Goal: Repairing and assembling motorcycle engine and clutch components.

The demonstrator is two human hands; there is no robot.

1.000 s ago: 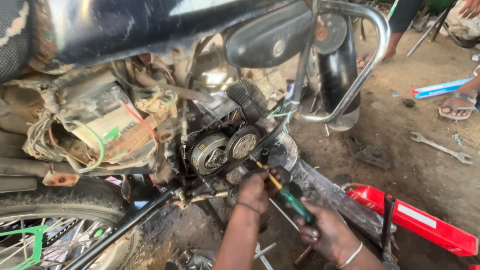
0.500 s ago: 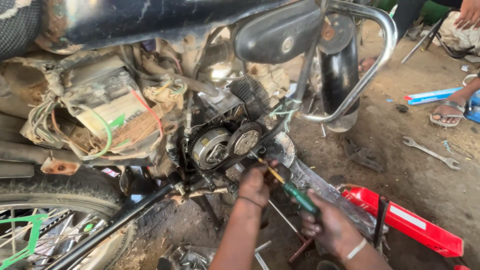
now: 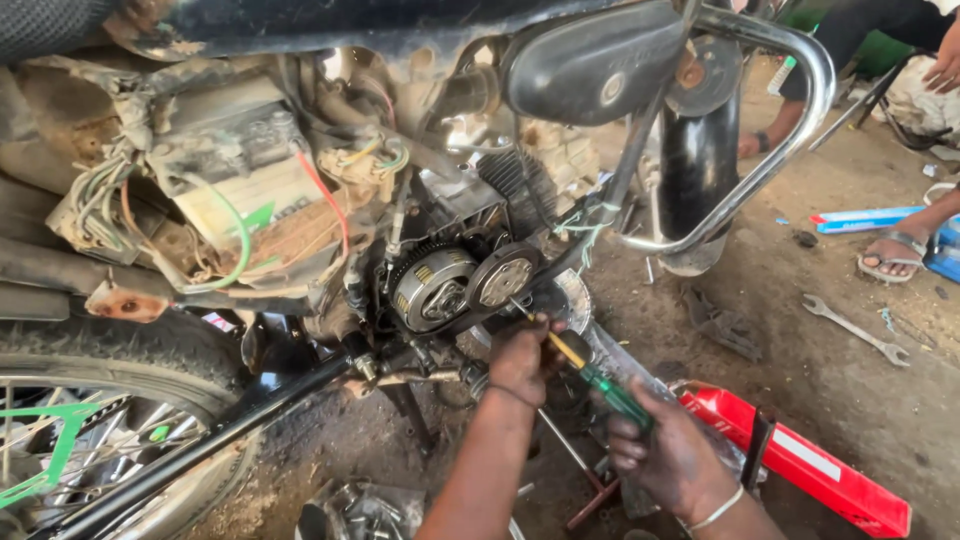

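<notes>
Right hand (image 3: pixel 665 455) is gripping screwdriver (image 3: pixel 585 368) handle, fingers curled tight; left hand (image 3: pixel 522 358) is pinching its shaft beside round engine disc (image 3: pixel 502 277), hemmed in.

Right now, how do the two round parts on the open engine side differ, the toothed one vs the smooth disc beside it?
The toothed clutch wheel sits to the camera's left and looks bigger; the smooth round disc sits to its right and looks smaller. The clutch wheel has teeth round its rim and a silvery face; the disc has a plain dark rim and pale centre. The screwdriver, held by both the left hand and right hand, points its tip at the disc, not the clutch wheel. Both are greasy, exposed and side by side.
</notes>
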